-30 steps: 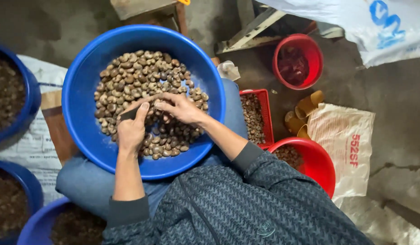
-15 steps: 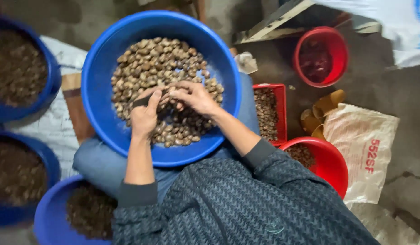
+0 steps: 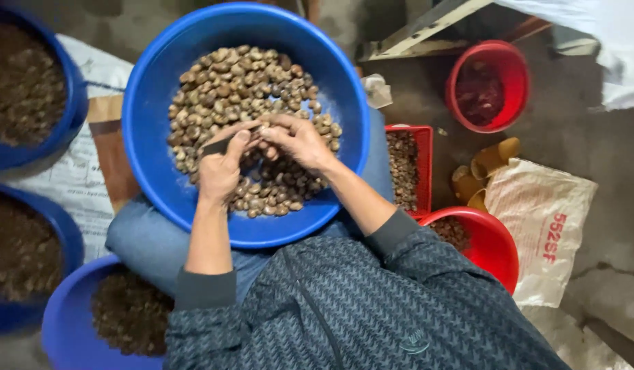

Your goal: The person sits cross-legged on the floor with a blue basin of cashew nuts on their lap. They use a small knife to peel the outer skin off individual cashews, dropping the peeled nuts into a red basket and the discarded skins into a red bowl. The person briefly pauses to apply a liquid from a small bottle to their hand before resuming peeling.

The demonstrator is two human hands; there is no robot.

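Two hands meet over one large blue basin (image 3: 159,137) resting on the person's lap, its floor heaped with pale brown nuts (image 3: 241,96). Left hand (image 3: 221,171): closed around a small dark blade (image 3: 217,145), thumb pressed along it. Right hand (image 3: 296,140): fingers pinched on a single nut (image 3: 263,123), held against the blade tip just above the heap. Compared with a second ago, the hands sit in the same pose and only the framing has shifted, the basin now lying more to the right and nearer; the working of that one nut appears to be continuing, not finished. Left of the scene: three more blue basins holding darker material, the far one (image 3: 74,116), a middle one (image 3: 70,240) and a near one (image 3: 63,322). Right of the scene: a red crate (image 3: 423,137) of nuts just beside the lap, a far red bucket (image 3: 516,68), a near red bowl (image 3: 498,247), a printed white sack (image 3: 543,226).
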